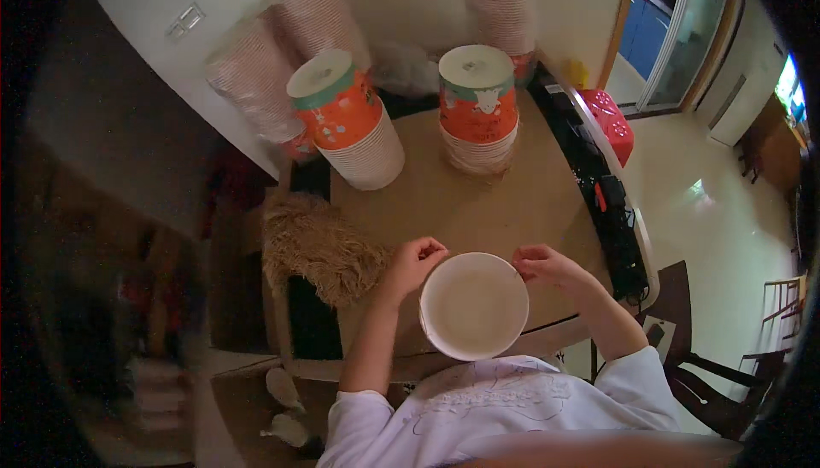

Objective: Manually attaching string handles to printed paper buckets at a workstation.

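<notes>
Both the left hand (418, 261) and right hand (547, 266) have bent fingers beside the white round tub (475, 307), at the tabletop's near edge (389, 367); whether either grips its rim, I cannot tell.

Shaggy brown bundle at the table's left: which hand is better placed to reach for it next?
Probably the left hand: it is nearer, with its forearm right by the shaggy bundle. The right hand is on the far side of the white tub.
</notes>
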Motion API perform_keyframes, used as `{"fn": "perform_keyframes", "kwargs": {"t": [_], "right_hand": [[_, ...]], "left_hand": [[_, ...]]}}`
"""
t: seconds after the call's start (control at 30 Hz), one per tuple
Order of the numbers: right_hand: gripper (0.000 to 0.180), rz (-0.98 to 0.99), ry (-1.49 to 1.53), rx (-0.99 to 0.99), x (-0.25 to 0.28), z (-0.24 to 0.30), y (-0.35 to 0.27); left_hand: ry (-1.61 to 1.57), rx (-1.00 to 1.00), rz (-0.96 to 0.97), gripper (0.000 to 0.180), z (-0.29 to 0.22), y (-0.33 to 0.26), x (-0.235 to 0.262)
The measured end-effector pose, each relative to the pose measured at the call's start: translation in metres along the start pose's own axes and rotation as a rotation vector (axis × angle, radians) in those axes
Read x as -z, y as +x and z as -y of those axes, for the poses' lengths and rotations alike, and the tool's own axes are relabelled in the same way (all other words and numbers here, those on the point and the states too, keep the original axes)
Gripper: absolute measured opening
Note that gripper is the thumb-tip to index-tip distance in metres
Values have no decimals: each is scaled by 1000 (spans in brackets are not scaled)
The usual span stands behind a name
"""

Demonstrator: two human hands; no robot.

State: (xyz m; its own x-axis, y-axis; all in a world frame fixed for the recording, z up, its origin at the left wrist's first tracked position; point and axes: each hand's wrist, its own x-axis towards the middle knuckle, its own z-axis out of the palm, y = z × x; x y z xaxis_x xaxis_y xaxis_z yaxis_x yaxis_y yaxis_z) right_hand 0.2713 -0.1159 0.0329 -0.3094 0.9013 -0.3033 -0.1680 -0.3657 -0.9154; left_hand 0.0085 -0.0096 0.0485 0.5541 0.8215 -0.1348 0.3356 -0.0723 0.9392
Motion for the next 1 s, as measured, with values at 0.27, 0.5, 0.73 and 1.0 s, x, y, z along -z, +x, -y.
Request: {"fn": "perform_keyframes", "kwargs": {"t": [0.27, 0.5, 0.73, 1.0], "right_hand": [[21, 7, -16, -65, 5, -30, 6], [14, -97, -28, 317, -44, -3, -20], [16, -234, -402, 743, -88, 29, -50], [27, -264, -592, 892, -77, 31, -52]], "left_hand": [[-100, -29, 34, 10, -16, -29, -7], [97, -560, -348, 14, -16, -48, 4], [-9, -611, -488, 20, -3, -56, 5], [30, -723, -549, 23, -19, -61, 0]]}}
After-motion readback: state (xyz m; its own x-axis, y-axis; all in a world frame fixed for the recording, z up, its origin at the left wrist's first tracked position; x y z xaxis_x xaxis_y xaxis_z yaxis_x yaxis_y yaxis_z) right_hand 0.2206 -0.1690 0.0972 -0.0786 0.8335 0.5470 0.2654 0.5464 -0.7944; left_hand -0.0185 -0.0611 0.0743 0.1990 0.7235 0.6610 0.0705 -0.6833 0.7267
